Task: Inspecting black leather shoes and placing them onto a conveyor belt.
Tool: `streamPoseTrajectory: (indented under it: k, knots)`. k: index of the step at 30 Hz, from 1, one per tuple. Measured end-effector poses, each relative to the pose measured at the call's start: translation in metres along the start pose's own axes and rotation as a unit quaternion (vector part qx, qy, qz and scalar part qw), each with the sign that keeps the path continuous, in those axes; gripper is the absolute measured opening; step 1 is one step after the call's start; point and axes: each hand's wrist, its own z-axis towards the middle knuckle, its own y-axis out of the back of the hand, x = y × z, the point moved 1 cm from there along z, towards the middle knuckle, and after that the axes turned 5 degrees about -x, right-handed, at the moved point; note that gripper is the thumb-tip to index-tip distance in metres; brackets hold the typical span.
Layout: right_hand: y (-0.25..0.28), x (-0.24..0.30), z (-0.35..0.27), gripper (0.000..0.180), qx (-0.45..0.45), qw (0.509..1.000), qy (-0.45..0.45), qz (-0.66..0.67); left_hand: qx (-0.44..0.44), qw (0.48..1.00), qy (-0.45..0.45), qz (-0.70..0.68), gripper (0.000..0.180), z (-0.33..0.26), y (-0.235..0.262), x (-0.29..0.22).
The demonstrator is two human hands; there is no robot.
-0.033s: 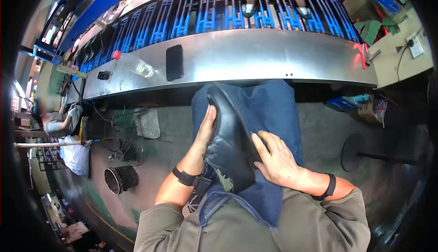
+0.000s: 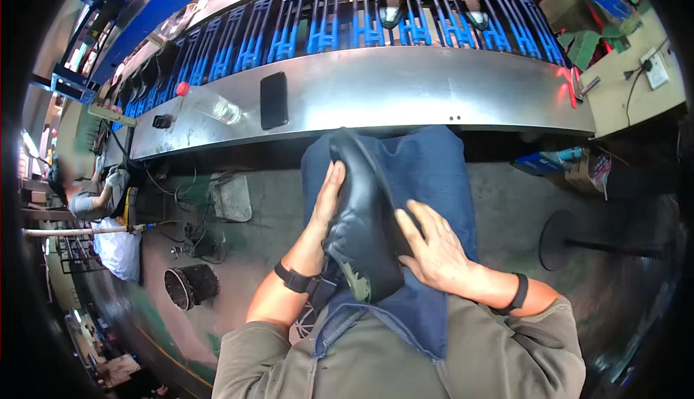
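A black shoe (image 2: 357, 204) lies on its side, tilted, over my lap, its toe end pointing away toward the bench and its sole turned to the right. At its heel end, a green camouflage-like patch (image 2: 356, 280) shows. My left hand (image 2: 322, 207) grips the shoe's left side, fingers partly hidden behind it. Against the sole side rests my right hand (image 2: 434, 247), its fingers stretched out and slightly apart and its thumb near the heel. Blue cloth (image 2: 430, 175) covers my legs beneath the shoe.
Ahead runs a metal bench edge (image 2: 376, 81) with a black phone (image 2: 274, 100) and a clear bottle (image 2: 225, 111). Behind it, a blue-slatted conveyor (image 2: 325, 23) carries a brown shoe (image 2: 391, 5) and another beside it. A black bucket (image 2: 191, 285) stands left; a co-worker (image 2: 90, 196) is farther left.
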Motion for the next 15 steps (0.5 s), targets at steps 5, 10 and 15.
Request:
streamPoseTrajectory:
  k: [5,10,15]
  knots:
    - [0.002,-0.006,0.041,0.059,-0.161,0.957,0.242,-0.005,-0.007,0.998,0.059,-0.01,0.048,0.012,-0.048,-0.041]
    - [0.058,0.011,0.091,0.057,-0.23,0.893,0.369,0.118,0.034,0.959,-0.152,0.237,0.043,-0.025,-0.043,-0.058]
    - [0.033,-0.023,0.121,0.081,-0.193,0.918,-0.043,0.345,0.064,0.822,-0.443,0.353,0.075,-0.028,-0.032,-0.047]
